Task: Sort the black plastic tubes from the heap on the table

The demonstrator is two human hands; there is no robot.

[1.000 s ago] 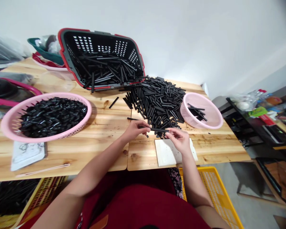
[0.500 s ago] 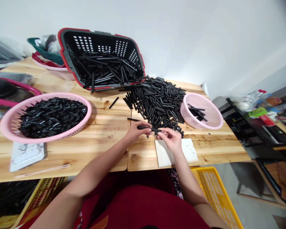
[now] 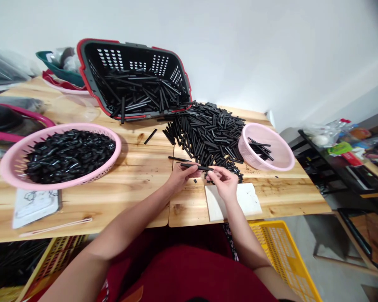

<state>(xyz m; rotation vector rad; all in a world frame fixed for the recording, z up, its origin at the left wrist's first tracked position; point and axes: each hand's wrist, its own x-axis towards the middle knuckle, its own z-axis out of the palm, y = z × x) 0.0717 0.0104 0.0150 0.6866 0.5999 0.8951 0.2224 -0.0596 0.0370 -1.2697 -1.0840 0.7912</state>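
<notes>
Both hands make the grip on one black stick (image 3: 203, 168). The left hand (image 3: 180, 178) has its thumb and fingers pinched close on one end, and a bit of the stick pokes out past the thumb. The right hand (image 3: 225, 180) pinches the other end, with its thumb and fingers close too. So the stick is right in the grip, in front of the person's red top (image 3: 182, 264).

Just past the left hand, a loose stick (image 3: 179, 159) lies on the bench (image 3: 138, 172). Just below the right hand is a white board (image 3: 249, 199), and the right arm goes over it. A big pile of short black sticks (image 3: 211, 130) sits right behind the grip. Off to the left of the grip, one more stick (image 3: 150, 136) lies alone. To the right of the grip, a pink bowl (image 3: 283, 153) has a few sticks inside. Well to the left, a pink basket (image 3: 11, 173) holds lots of shiny black bits. Farthest back, a tipped black basket with a red edge (image 3: 132, 52) holds longer sticks.
</notes>
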